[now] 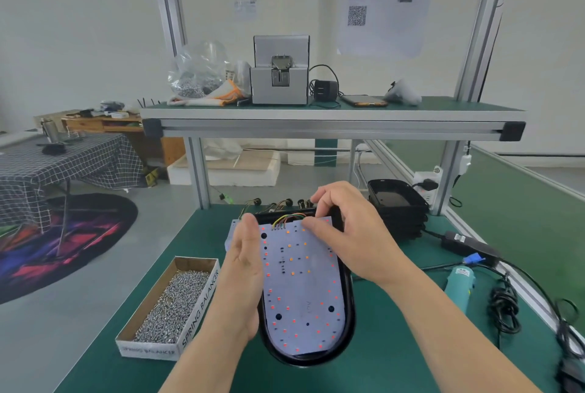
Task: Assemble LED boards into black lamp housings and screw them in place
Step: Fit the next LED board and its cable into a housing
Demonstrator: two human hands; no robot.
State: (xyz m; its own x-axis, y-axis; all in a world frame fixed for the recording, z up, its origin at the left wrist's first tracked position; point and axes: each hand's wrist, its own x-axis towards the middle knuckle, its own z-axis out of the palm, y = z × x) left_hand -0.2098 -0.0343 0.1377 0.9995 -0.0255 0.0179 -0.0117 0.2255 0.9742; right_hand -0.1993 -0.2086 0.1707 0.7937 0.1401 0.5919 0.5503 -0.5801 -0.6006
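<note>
The LED board [300, 291], white and dotted with red and orange lights, lies face up in a black lamp housing [349, 323] on the middle of the green tabletop [395, 345], its far end riding above the housing's rim. The left hand [247, 266] stands on edge against the board's left side, fingers straight and together, hiding that edge. The right hand [345, 228] pinches the board's far right corner, fingers curled over the top, thumb on the face. Coloured wires [288, 218] arch from the board's far edge, just beside the right fingers. Another white board [232, 234] peeks out behind the left hand. A cardboard box of screws [171, 304] sits close on the left. On the right are a stack of black housings [399, 209], a teal electric screwdriver [459, 285] and tangled black cables [503, 307]. The shelf [332, 114] above carries a grey screw feeder [280, 75], a bag of screws [196, 75] and a phone [364, 100]
</note>
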